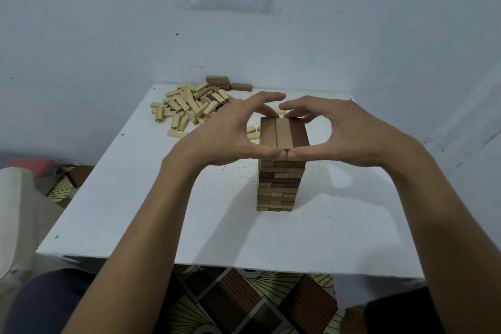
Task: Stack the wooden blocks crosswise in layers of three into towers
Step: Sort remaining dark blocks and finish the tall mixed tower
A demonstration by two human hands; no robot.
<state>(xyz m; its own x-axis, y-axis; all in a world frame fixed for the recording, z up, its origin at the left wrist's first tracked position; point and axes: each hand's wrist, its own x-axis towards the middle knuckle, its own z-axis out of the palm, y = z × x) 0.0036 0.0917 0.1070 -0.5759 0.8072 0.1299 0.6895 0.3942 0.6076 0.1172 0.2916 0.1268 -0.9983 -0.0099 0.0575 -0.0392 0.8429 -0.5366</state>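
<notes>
The tower [279, 184] stands near the middle of the white tabletop [162, 211]. The left hand [227, 133] and right hand [349, 133] frame its top layer [283, 133] — each grip pinches the three blocks endwise, thumbs touching at the near end, curled fingers at the far end. Loose blocks [187, 108] lie heaped at the far left corner.

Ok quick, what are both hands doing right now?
Left hand: pinches the top layer.
Right hand: pinches the top layer too.

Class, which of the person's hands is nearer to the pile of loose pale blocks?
Left. The left hand is beside the pile; the right hand is on the far side of the tower.
</notes>
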